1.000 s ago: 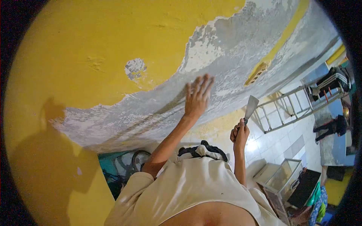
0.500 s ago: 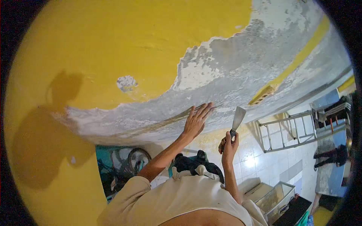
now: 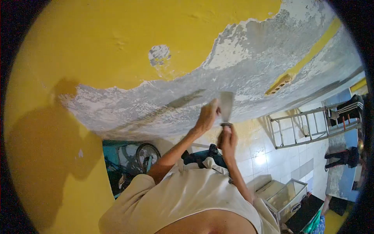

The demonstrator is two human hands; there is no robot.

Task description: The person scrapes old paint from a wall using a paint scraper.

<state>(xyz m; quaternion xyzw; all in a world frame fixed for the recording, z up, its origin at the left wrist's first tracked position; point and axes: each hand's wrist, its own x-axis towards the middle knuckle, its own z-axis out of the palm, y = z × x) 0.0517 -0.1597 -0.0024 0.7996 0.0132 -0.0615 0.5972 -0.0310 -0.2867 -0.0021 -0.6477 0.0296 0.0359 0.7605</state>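
My right hand (image 3: 227, 140) is wrapped round the dark handle of a putty knife, whose wide metal blade (image 3: 226, 106) points up toward the wall and is smeared by motion. Beside the blade's left edge is my left hand (image 3: 207, 116), its fingers curled in and the fingertips right at the metal. Both hands are in front of a wall where yellow paint (image 3: 117, 46) ends in a ragged edge above scraped grey plaster (image 3: 175, 91). A round scraped patch (image 3: 159, 55) shows within the yellow.
A metal ladder (image 3: 298, 128) is at the right over the white tiled floor (image 3: 249, 156). Below left is a bicycle wheel (image 3: 148, 156). A glass-sided case (image 3: 286, 197) sits lower right, and another person (image 3: 343, 157) is at the far right. A yellow-painted socket box (image 3: 279, 84) juts from the wall.
My left hand has gone from spread fingers near the wall to curled fingers beside the blade. The putty knife has moved left toward it, and the view has shifted a little.
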